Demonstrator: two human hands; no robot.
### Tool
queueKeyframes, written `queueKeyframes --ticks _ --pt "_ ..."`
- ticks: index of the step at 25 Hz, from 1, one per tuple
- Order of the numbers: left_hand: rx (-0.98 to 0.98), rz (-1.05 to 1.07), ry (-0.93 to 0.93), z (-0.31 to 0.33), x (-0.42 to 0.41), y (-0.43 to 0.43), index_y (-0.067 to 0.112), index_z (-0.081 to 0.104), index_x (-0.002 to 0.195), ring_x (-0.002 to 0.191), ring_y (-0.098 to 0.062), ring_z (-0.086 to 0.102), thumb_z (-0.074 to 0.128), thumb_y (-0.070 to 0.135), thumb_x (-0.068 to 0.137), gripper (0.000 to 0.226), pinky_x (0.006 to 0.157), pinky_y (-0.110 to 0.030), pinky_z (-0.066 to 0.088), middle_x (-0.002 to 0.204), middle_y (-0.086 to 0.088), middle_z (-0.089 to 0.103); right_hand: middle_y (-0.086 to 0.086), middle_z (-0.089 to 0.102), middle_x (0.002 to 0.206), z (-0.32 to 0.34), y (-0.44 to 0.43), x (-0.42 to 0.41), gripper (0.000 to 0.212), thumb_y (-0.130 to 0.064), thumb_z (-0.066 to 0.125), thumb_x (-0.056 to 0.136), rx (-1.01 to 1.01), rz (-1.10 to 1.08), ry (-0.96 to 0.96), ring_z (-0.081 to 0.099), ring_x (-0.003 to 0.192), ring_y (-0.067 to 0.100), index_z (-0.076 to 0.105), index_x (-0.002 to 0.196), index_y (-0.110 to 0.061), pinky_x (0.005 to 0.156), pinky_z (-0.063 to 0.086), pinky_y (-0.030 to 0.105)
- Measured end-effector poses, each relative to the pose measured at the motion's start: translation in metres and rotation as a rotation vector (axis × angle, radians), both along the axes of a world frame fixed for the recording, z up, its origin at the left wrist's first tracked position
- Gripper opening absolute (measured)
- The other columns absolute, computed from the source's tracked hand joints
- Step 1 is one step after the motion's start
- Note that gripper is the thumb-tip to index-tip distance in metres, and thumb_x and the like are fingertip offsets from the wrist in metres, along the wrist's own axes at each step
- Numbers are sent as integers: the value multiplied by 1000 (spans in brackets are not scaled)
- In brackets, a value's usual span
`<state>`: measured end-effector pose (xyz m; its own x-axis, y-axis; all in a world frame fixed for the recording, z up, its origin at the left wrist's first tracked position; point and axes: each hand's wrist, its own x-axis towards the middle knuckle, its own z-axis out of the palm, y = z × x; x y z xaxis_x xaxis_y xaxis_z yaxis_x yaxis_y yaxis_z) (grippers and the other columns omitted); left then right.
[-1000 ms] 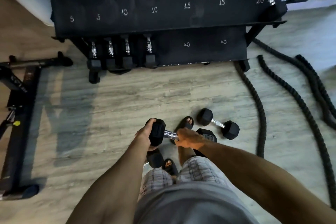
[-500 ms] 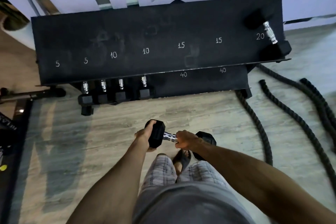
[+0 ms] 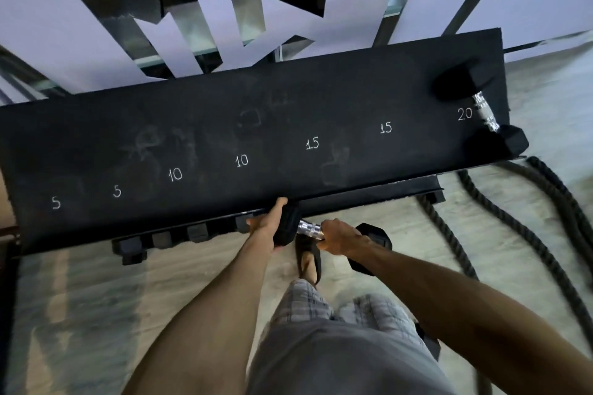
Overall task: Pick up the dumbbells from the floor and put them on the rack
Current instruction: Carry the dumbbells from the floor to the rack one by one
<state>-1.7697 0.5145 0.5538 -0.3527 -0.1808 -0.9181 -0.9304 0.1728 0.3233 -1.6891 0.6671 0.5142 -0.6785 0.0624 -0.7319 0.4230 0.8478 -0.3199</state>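
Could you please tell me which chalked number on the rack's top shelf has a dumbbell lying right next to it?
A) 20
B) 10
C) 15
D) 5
A: the racked dumbbell lies at the right end of the top shelf, its chrome handle right beside the chalked 20, while the held dumbbell is not on the shelf yet.

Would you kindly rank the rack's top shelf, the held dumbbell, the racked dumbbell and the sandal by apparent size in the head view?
1. Top shelf, largest by far.
2. Racked dumbbell and held dumbbell: they look alike, and the held one is nearer and partly hidden, so no ranking.
3. Sandal, smallest.
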Motion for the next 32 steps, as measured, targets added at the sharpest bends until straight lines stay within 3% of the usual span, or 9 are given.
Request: queueKeyframes --ticks 4,7,9,11,15,20,26,29,32 --pt "-55 -32 60 -3 -70 29 12 37 128 105 -29 58 75 68 51 103 80 -47 60 121 -10 51 10 69 97 -1 25 -71 32 -31 65 83 42 -39 15 68 87 29 64 107 -9 67 46 31" --pt "-92 -53 52 -9 -114 46 12 36 133 108 -30 57 70 74 46 112 78 -41 59 124 -12 51 11 68 98 -3 40 -114 30 -32 65 82 76 -37 39 67 90 31 64 103 -11 68 46 31" --pt "-93 -48 36 -13 -139 56 15 33 135 106 -32 58 67 75 43 116 79 -43 59 127 -16 50 8 67 89 -10 50 -138 21 -32 64 81 76 -37 47 68 84 29 62 92 -14 64 46 30" --pt "-90 -42 48 -19 -158 66 17 29 139 107 -33 58 68 74 48 114 86 -46 58 130 -18 48 6 66 84 -20 57 -159 22 -36 62 83 74 -48 52 67 80 27 60 88 -15 63 47 30" --pt "-122 -42 121 -29 -170 83 17 22 145 117 -39 53 70 70 66 107 98 -49 51 142 -22 40 5 69 91 -36 69 -186 32 -43 61 88 80 -45 83 65 77 22 63 99 -14 67 51 31" --pt "-177 -61 154 -39 -177 100 17 24 145 117 -42 54 67 68 73 98 87 -43 47 139 -24 40 4 70 97 -52 78 -195 38 -46 60 90 48 -34 80 67 80 19 60 111 -14 71 54 32" --pt "-254 -39 263 -59 -169 104 18 37 131 108 -39 57 63 72 70 85 90 -46 50 126 -18 51 1 69 92 -68 79 -185 36 -47 54 94 114 -18 170 67 75 16 58 113 -17 64 55 31" --pt "-268 -44 292 -60 -167 103 19 38 131 110 -37 56 63 71 72 83 90 -44 47 127 -17 50 1 69 92 -70 80 -185 35 -46 52 95 95 -12 186 65 73 15 56 114 -18 60 51 28" --pt "-229 -55 287 -61 -166 102 19 36 135 117 -37 53 63 71 73 85 93 -43 45 134 -17 46 4 70 97 -70 80 -186 37 -47 56 93 90 -9 177 68 81 20 57 113 -16 66 53 31"
